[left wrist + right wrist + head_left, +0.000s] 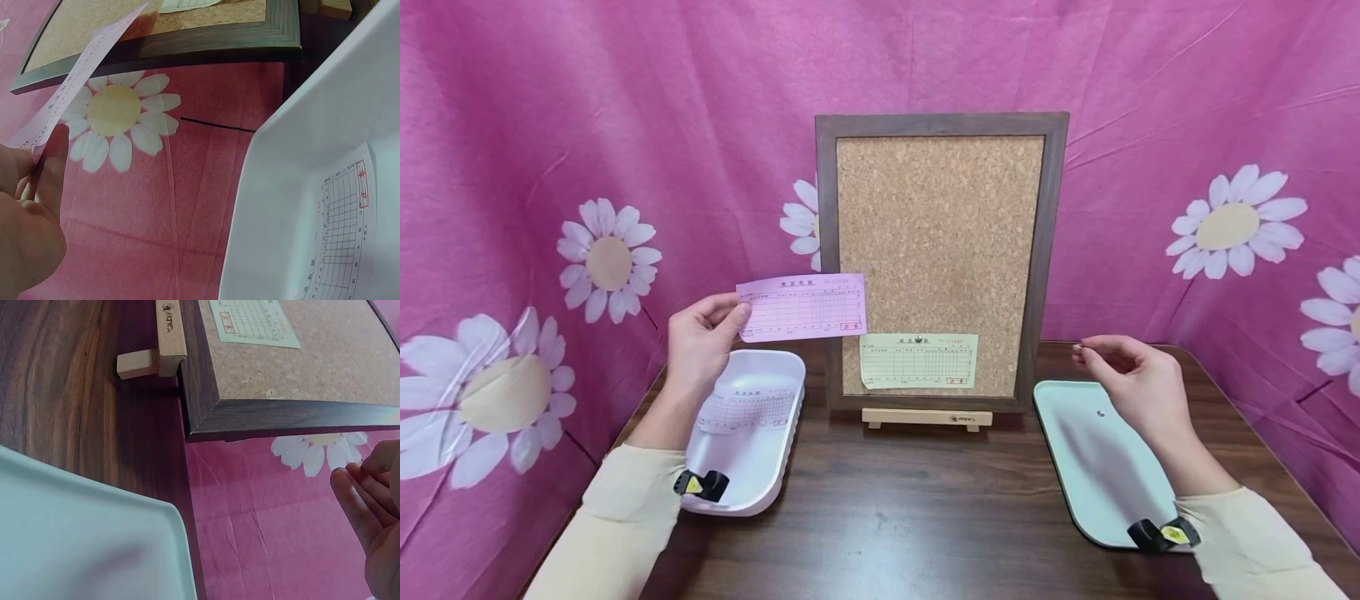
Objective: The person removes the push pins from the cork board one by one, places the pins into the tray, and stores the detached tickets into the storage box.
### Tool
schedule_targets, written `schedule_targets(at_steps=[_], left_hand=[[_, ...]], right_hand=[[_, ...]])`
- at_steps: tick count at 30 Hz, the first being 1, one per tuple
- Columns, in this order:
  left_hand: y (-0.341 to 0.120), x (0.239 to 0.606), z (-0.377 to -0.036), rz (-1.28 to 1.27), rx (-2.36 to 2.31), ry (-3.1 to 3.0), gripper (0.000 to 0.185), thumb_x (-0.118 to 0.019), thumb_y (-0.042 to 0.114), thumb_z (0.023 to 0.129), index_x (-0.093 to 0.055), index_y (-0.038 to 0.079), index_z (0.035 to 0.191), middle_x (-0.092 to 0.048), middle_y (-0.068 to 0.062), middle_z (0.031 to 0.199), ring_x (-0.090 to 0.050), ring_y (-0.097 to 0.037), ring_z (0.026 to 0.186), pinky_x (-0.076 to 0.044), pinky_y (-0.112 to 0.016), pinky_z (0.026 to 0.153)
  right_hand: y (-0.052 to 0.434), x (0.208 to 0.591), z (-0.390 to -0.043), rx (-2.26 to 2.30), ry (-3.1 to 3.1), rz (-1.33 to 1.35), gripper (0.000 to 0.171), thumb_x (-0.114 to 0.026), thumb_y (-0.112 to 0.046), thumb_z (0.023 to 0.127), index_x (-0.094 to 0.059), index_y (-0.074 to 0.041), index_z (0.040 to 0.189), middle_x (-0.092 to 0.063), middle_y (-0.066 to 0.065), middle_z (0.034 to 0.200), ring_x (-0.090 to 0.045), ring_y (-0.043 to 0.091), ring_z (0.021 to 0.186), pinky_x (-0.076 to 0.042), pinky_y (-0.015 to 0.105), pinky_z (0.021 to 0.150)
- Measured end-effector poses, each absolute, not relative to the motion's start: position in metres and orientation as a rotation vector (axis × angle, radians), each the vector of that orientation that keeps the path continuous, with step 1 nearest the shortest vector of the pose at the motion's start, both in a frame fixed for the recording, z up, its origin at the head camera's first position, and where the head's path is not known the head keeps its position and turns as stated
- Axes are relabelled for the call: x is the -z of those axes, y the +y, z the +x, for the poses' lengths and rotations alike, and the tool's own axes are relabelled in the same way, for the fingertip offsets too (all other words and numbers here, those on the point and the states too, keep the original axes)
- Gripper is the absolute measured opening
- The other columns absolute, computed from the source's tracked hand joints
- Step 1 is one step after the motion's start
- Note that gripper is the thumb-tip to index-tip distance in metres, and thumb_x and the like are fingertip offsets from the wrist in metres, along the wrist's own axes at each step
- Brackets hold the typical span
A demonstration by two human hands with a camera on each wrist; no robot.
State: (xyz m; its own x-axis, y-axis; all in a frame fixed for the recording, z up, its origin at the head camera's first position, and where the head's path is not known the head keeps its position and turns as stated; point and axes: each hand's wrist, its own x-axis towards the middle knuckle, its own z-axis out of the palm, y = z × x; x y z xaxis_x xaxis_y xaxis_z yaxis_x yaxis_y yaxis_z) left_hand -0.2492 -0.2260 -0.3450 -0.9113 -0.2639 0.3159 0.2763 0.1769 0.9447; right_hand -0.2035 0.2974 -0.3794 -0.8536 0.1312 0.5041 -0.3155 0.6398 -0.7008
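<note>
Pink slip (802,307) pinched in left hand (700,343) beside cork board (940,250); right hand (1131,375) pinches a pin.

Printed forms on pink slip (802,307) and pinned slip (919,361) too small to read, stand's (170,328) logo illegible

Backdrop: we see a pink cloth printed with white daisies (608,260).
Surface: we see a dark brown wooden table (917,508).
Right side: a pale mint flat tray (1093,467) lies near the cork board's small wooden stand (927,417).
</note>
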Motion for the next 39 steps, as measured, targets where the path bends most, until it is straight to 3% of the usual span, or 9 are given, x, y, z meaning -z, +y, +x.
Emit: schedule_targets(at_steps=[8, 16, 20, 27, 39], left_hand=[[-0.231, 0.347, -0.248, 0.022, 1.792, -2.061, 0.03, -0.073, 0.001, 0.101, -0.07, -0.015, 0.126, -0.073, 0.026, 0.075, -0.068, 0.006, 0.07, -0.06, -0.014, 0.068], [-0.24, 0.348, -0.244, 0.041, 1.822, -2.06, 0.029, -0.073, 0.0, 0.1, -0.071, -0.013, 0.126, -0.079, 0.009, 0.085, -0.072, 0.002, 0.071, -0.062, -0.017, 0.069], [-0.247, 0.35, -0.241, 0.077, 1.826, -2.075, 0.028, -0.074, 0.003, 0.1, -0.071, -0.01, 0.125, -0.077, 0.016, 0.08, -0.071, 0.003, 0.072, -0.062, -0.016, 0.069], [-0.253, 0.353, -0.235, 0.125, 1.763, -2.111, 0.024, -0.075, 0.005, 0.1, -0.074, -0.007, 0.121, -0.073, 0.023, 0.074, -0.067, 0.004, 0.067, -0.06, -0.015, 0.063], [-0.257, 0.355, -0.23, 0.155, 1.714, -2.139, 0.025, -0.076, 0.005, 0.1, -0.073, -0.009, 0.12, -0.071, 0.026, 0.072, -0.065, 0.005, 0.066, -0.057, -0.014, 0.062]], right_hand=[[0.305, 0.383, -0.2, -1.13, -2.37, 0.127, 0.015, -0.073, -0.004, 0.1, -0.078, 0.005, 0.111, -0.067, -0.044, 0.085, -0.068, -0.021, 0.078, -0.05, 0.003, 0.066], [0.312, 0.394, -0.195, -1.086, -2.414, 0.097, 0.014, -0.075, -0.006, 0.1, -0.08, 0.003, 0.11, -0.065, -0.047, 0.085, -0.064, -0.025, 0.077, -0.047, 0.009, 0.056], [0.315, 0.401, -0.192, -1.086, -2.427, 0.079, 0.015, -0.076, -0.007, 0.099, -0.08, 0.002, 0.111, -0.067, -0.045, 0.086, -0.064, -0.025, 0.077, -0.048, 0.008, 0.058], [0.319, 0.41, -0.188, -1.087, -2.435, 0.11, 0.014, -0.076, -0.004, 0.098, -0.08, 0.003, 0.11, -0.08, -0.026, 0.089, -0.066, -0.024, 0.078, -0.05, 0.006, 0.061], [0.325, 0.42, -0.181, -1.093, -2.461, 0.084, 0.014, -0.077, -0.003, 0.097, -0.08, 0.004, 0.109, -0.067, -0.044, 0.083, -0.065, -0.024, 0.075, -0.051, 0.005, 0.063]])
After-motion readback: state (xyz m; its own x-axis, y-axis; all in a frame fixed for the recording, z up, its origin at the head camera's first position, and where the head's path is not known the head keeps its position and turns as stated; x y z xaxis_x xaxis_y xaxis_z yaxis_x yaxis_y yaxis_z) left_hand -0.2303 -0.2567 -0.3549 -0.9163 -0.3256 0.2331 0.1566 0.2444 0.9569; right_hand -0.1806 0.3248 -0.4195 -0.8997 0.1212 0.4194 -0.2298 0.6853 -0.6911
